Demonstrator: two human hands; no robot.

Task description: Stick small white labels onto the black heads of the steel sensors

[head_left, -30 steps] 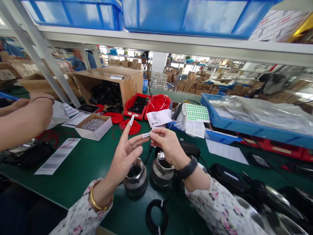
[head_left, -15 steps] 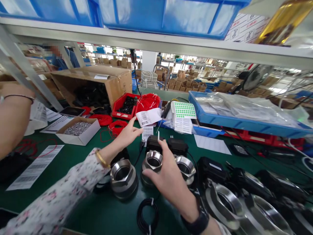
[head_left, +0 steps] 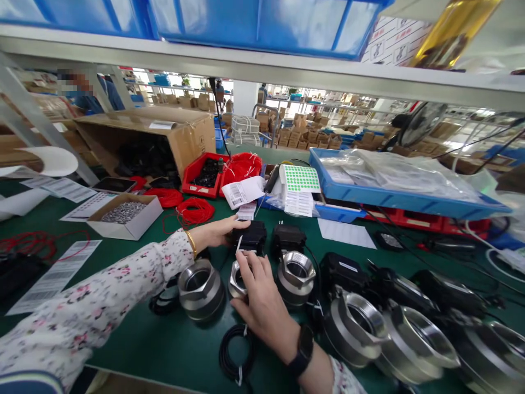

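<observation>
In the middle of the bench stands a valve with a hexagonal steel body (head_left: 235,280) and a black box (head_left: 251,235) behind it. My left hand (head_left: 217,232) is closed at the left side of that black box, its fingertips partly hidden. My right hand (head_left: 262,293) curls over the steel body, thumb low at the near side and fingers across the top. A thin white strip (head_left: 239,244) sticks up by the right fingertips. Similar valves stand close on both sides, one to the left (head_left: 200,293) and one to the right (head_left: 296,276). A coiled black cable (head_left: 237,355) lies in front.
More valves (head_left: 355,328) crowd the right side. Behind are a white box of screws (head_left: 125,216), red wire coils (head_left: 194,212), a red bin (head_left: 200,189), a green-dot label sheet (head_left: 301,179) and a blue tray (head_left: 406,191). A shelf (head_left: 246,60) crosses above.
Both my hands have come in onto the middle valve, the left to its black box and the right over its steel body. Another person's arm at the left has gone from view.
</observation>
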